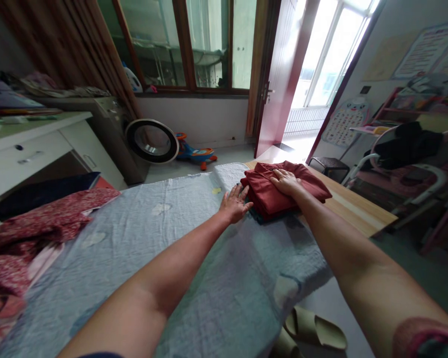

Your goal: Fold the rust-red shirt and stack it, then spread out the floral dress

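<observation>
A folded red shirt (272, 196), its collar at the far side, lies on top of a pile at the corner of a cloth-covered table. Dark green fabric (257, 216) peeks out beneath it. My right hand (286, 182) rests flat on the shirt with fingers stretched out. At the pile's left edge is my left hand (234, 204), palm down with fingers spread, its fingertips by the red fabric. Whether those fingertips touch the pile I cannot tell. Neither hand grips anything.
A pale blue patterned cloth (153, 219) covers the surface before me. Red patterned clothing (33, 223) lies at the left. Beyond are a washing machine with its round door (152, 141) open and a ride-on toy (197, 153). Slippers (315, 328) sit below; a pink chair (399, 174) stands right.
</observation>
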### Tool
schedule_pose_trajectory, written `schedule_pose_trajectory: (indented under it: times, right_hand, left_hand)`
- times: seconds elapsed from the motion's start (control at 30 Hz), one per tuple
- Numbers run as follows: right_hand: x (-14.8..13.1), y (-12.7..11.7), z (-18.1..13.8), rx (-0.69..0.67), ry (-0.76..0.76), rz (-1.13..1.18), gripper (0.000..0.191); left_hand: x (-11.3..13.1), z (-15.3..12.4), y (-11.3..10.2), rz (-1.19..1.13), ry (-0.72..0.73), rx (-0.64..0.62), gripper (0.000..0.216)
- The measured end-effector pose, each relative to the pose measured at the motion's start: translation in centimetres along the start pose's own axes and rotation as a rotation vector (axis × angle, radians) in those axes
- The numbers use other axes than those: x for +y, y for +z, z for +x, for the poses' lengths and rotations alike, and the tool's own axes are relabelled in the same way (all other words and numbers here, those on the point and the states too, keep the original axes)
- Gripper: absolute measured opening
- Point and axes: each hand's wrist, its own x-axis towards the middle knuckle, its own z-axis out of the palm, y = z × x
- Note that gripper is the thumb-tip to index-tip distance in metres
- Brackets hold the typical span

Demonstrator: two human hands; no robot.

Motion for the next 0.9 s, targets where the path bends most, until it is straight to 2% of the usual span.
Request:
schedule_pose_trajectory:
  times: [0.23,0.3,0.37,0.43,0.5,0.57,0.67,0.73,0.83,0.9]
  right_hand:
    - [0.0,-0.8,-0.1,-0.008,0.004,-0.015,0.065]
    - [-0.4,-1.4,-0.4,0.101,-0.007,-0.06,0.064]
    - [-1.6,-2.1,-1.3,0.31,-0.061,-0.095,0.063]
    - [-3.8,-2.6,-3.0,0.471,-0.114,-0.065,0.06]
    - [-7.0,-2.3,-5.4,0.512,-0.204,0.018,0.055]
    - [-10.7,-1.0,-8.4,0.467,-0.293,0.119,0.05]
    - [-16.3,2.7,-13.1,0.218,-0.458,0.188,0.045]
    - [-19.6,5.5,-15.7,0.068,-0.507,0.187,0.047]
    - [-23.2,9.3,-18.3,-0.095,-0.455,0.172,0.053]
    - [-24.7,11.1,-19.2,-0.12,-0.416,0.163,0.052]
  left_hand:
    - [-6.6,-12.9,0.1,0.137,-0.158,-0.137,0.065]
    - [-8.2,-16.6,-0.5,0.176,-0.193,-0.15,0.064]
    - [-9.6,-19.9,-1.3,0.201,-0.241,-0.157,0.063]
    - [-10.8,-22.8,-2.1,0.217,-0.287,-0.167,0.061]
    - [-11.6,-25.3,-2.7,0.232,-0.333,-0.175,0.06]
    - [-12.3,-27.3,-3.2,0.251,-0.376,-0.182,0.06]
    - [-12.7,-29.5,-3.5,0.257,-0.422,-0.179,0.058]
    - [-12.6,-30.4,-3.4,0.243,-0.436,-0.159,0.057]
    - [-12.4,-30.9,-3.2,0.229,-0.438,-0.093,0.056]
    - [-12.3,-31.0,-3.0,0.217,-0.438,-0.048,0.055]
